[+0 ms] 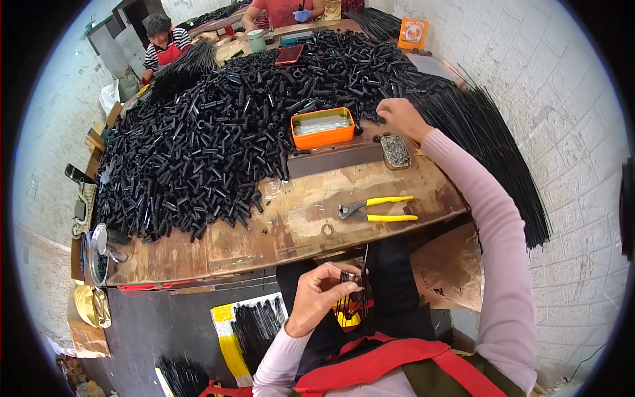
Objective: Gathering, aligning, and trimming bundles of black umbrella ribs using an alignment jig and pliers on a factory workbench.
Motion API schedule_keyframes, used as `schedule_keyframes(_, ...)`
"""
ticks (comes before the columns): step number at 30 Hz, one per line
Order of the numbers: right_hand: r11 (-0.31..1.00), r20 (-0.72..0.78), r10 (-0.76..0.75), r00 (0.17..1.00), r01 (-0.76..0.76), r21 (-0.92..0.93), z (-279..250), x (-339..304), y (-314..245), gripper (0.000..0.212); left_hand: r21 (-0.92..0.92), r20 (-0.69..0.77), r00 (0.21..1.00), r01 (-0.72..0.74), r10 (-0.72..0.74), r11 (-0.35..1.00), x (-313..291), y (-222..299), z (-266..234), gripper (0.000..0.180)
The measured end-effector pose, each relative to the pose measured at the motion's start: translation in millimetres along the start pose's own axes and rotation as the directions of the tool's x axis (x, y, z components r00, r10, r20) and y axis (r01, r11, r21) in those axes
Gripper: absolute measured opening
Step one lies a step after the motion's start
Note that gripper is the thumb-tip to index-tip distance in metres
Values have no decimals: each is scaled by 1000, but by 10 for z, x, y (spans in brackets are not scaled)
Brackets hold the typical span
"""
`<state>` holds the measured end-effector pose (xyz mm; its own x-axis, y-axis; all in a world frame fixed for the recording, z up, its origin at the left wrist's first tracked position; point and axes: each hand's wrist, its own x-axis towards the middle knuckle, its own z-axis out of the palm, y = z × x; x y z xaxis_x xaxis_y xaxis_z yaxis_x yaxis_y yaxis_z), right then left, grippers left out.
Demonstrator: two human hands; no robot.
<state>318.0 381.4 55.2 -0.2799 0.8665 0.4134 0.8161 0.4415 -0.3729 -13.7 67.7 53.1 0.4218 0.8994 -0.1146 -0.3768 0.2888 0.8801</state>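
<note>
Left hand: one, fingers curled and thumb closed in, the left hand (321,298) pinching several thin black rods (345,306) below the table edge, too crowded to count.
Right hand: one, the right hand (405,119) with fingers bent down at the heap's right edge; cannot tell whether it grips anything.
Black tubes: one big heap of black tubes (198,152) on the table (245,248), far too many to count.
Boxes: one orange box (323,139), beside the heap.
Tins: one small tin (397,163) of little bits, near the right hand.
Pliers: one pair of pliers (391,218), two yellow handles spread.
Phones on the heap: one red phone (289,55).
Co-workers: two people (291,14), across the table.
</note>
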Motion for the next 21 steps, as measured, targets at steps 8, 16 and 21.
schedule_keyframes(8,977,132,-107,985,129,-168,161,84,-10,20,7,-40,999,14,-14,1000,61,-5,-25,12)
schedule_keyframes(16,688,431,-189,882,-194,699,-839,-870,-1794,22,84,5,1000,0,0,997,12,85,166,21)
schedule_keyframes(21,633,633,-221,742,-384,672,-1247,-1404,-2299,24,97,145,983,-128,114,987,-51,218,456,38)
